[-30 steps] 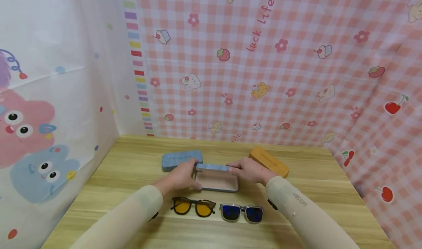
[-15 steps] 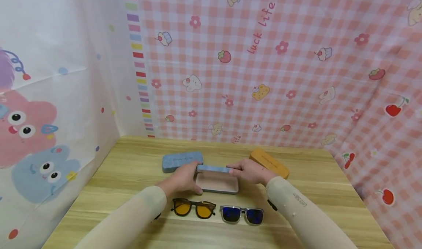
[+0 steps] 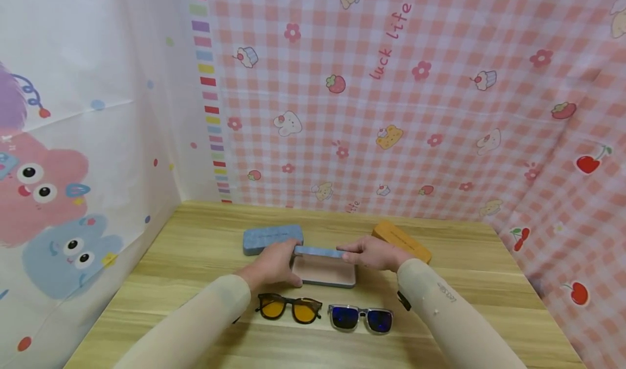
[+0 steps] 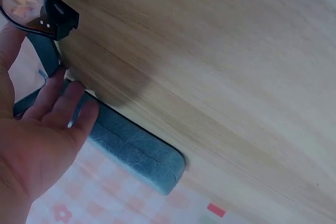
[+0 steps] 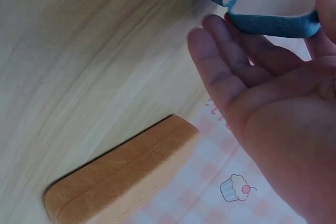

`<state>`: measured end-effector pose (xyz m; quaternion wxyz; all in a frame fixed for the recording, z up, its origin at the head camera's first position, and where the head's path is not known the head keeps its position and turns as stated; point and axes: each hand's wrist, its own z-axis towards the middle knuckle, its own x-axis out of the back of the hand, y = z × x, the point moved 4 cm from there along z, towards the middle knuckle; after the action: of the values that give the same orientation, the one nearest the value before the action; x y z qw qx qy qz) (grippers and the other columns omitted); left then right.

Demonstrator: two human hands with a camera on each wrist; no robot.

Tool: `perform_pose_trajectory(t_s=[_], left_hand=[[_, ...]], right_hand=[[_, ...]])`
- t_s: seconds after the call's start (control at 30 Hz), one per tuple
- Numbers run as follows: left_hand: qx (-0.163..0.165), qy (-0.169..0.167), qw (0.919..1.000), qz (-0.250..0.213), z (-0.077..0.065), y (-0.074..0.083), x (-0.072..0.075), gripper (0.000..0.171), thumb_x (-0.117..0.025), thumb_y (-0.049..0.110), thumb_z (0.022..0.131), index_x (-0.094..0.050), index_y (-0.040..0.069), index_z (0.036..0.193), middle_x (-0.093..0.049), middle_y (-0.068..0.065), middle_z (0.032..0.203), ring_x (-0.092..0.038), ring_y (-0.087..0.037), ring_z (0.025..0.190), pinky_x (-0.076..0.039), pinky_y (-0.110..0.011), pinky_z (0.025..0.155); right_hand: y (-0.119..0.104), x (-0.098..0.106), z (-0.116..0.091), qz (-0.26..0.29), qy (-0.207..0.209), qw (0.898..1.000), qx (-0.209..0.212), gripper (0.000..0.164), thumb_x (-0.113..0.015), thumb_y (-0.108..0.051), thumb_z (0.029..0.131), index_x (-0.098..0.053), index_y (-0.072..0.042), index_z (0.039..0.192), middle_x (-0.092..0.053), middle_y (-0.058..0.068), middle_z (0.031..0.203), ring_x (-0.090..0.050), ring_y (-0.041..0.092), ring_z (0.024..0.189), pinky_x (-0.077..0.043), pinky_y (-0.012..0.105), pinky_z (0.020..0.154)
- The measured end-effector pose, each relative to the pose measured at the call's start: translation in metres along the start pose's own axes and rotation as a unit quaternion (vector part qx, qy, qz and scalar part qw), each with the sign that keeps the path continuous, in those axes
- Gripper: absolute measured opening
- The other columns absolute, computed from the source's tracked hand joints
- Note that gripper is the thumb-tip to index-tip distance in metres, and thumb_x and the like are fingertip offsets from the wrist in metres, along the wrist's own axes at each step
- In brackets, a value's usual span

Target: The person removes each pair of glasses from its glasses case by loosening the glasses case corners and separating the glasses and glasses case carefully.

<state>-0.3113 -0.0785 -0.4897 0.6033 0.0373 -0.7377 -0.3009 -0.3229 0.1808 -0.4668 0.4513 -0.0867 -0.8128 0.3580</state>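
While the left hand point(image 3: 274, 266) holds the open case point(image 3: 330, 277) by one end on the counter point(image 3: 469, 249), behind the orange-lensed glasses point(image 3: 288, 301), the right hand point(image 3: 376, 254) pinches its lid point(image 3: 318, 251); should that pinch slip, the lid might snap shut.

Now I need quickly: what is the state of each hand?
Left hand: holding the open blue glasses case.
Right hand: pinching that case's lid.
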Motion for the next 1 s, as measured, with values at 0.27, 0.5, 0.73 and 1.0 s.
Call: perform_pose_trajectory(t_s=[0.27,0.5,0.73,1.0], left_hand=[[-0.013,-0.009,0.9998,0.014,0.002,-0.002,-0.001,0.094,-0.1,0.033,0.075,-0.053,0.008,0.152,-0.068,-0.016,0.142,-0.065,-0.035,0.131,-0.054,-0.051,0.111],[-0.021,-0.009,0.9995,0.021,0.002,-0.003,-0.002,0.091,-0.1,0.034,0.075,-0.055,0.009,0.151,-0.069,-0.016,0.141,-0.066,-0.035,0.129,-0.055,-0.05,0.11],[-0.035,-0.002,0.999,0.028,0.001,-0.003,-0.004,0.089,-0.1,0.033,0.075,-0.056,0.009,0.148,-0.072,-0.015,0.135,-0.069,-0.034,0.123,-0.058,-0.05,0.106],[-0.045,0.006,0.9982,0.038,0.002,-0.003,-0.004,0.085,-0.099,0.034,0.074,-0.058,0.01,0.144,-0.074,-0.013,0.13,-0.07,-0.032,0.117,-0.058,-0.049,0.103]], right_hand=[[0.001,-0.003,0.0,0.003,-0.001,1.0,0.026,0.053,-0.062,-0.041,0.108,-0.058,-0.016,0.155,-0.056,0.01,0.16,-0.054,0.033,0.148,-0.044,0.057,0.122],[0.002,-0.008,-0.002,-0.009,0.011,0.998,0.058,0.053,-0.065,-0.036,0.108,-0.058,-0.011,0.154,-0.055,0.016,0.158,-0.059,0.034,0.144,-0.048,0.056,0.118],[0.002,-0.011,-0.004,-0.009,0.029,0.997,0.067,0.048,-0.069,-0.032,0.105,-0.064,-0.014,0.15,-0.06,0.015,0.154,-0.063,0.029,0.137,-0.052,0.052,0.114],[0.003,-0.014,-0.003,-0.021,0.051,0.995,0.085,0.046,-0.072,-0.03,0.103,-0.067,-0.013,0.146,-0.064,0.015,0.15,-0.066,0.02,0.126,-0.057,0.038,0.1]])
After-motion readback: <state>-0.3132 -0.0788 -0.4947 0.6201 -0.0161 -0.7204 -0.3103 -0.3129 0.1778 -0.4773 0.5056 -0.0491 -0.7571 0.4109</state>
